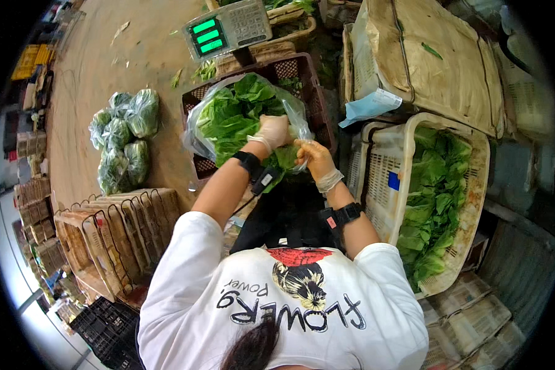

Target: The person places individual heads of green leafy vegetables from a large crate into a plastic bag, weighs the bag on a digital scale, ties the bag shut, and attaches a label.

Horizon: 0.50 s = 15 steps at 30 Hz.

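Observation:
A clear plastic bag [194,132] full of leafy greens [228,114] lies spread in a dark brown plastic crate [310,77]. My left hand [271,131], in a thin glove, is closed among the leaves at the bag's right side; its fingertips are partly hidden. Just right of it, my gloved right hand [315,158] pinches the bag's near right edge. Some leaves hang out below the two hands. Beyond the crate rises a scale display [227,28] with lit green digits.
Several filled bags of greens [126,132] sit on the floor to the left. Upright crates [120,228] stand nearer, at lower left. On the right, a tilted white crate [382,179] holds more greens [435,197], beside a large covered stack [438,61].

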Motion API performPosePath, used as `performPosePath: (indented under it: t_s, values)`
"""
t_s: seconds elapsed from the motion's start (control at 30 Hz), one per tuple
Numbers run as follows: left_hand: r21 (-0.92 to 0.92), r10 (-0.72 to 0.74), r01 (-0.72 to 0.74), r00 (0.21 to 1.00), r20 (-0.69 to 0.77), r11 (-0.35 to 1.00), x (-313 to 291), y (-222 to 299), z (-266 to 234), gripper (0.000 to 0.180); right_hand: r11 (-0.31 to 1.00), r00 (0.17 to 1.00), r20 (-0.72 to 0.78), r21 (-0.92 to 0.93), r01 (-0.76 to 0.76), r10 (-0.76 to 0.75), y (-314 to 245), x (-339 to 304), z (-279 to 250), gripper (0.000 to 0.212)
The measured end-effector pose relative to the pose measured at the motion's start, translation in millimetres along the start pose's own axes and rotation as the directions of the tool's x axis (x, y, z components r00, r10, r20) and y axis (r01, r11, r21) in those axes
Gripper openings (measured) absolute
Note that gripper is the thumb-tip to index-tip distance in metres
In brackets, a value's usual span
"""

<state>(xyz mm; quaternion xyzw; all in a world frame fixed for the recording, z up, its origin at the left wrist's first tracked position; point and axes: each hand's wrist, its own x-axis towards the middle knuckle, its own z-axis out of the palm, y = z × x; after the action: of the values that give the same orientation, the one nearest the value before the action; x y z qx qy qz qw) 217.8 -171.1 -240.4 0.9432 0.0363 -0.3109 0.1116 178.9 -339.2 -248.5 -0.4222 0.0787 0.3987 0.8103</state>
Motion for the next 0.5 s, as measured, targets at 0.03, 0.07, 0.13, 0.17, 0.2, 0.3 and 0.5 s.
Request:
performPosePath:
  t_s: [0.03,0.07,0.13,0.17,0.2,0.3,0.5]
  values:
    - [0.003,0.013,-0.013,1.0,0.018,1.0,-15,-2,-19,0.049,1.0,1.0,-0.001,0.012,0.006,-0.006,-1,0,-2,0.029]
    - [-0.071,-0.031,0.03,0.999,-0.017,0.997,-29,-9,-33,0.051,0.999,1.0,-0.012,0.042,-0.004,0.005,-4,-1,0,0.028]
    - [-0.259,-0.069,0.022,0.983,-0.172,0.966,-55,-34,-49,0.053,0.994,0.999,-0.038,0.109,-0.013,0.017,-10,-4,3,0.028]
    - [-0.364,-0.078,-0.035,0.953,-0.293,0.931,-71,-51,-56,0.053,0.999,0.996,-0.079,-0.027,-0.031,0.029,-11,-5,4,0.031]
    - [-0.546,-0.165,-0.051,0.926,-0.338,0.836,-98,-61,-71,0.052,0.985,0.993,-0.116,-0.162,-0.057,0.038,-12,-4,6,0.035]
    - [-0.796,-0.368,-0.237,0.789,-0.493,0.557,-180,-77,-105,0.053,0.623,0.919,-0.09,-0.76,0.185,-0.383,-21,-14,29,0.051]
    - [-0.469,0.117,-0.591,0.694,-0.711,0.657,-236,-7,-130,0.057,0.51,0.792,0.503,-0.608,0.608,-0.346,-96,-75,116,0.086]
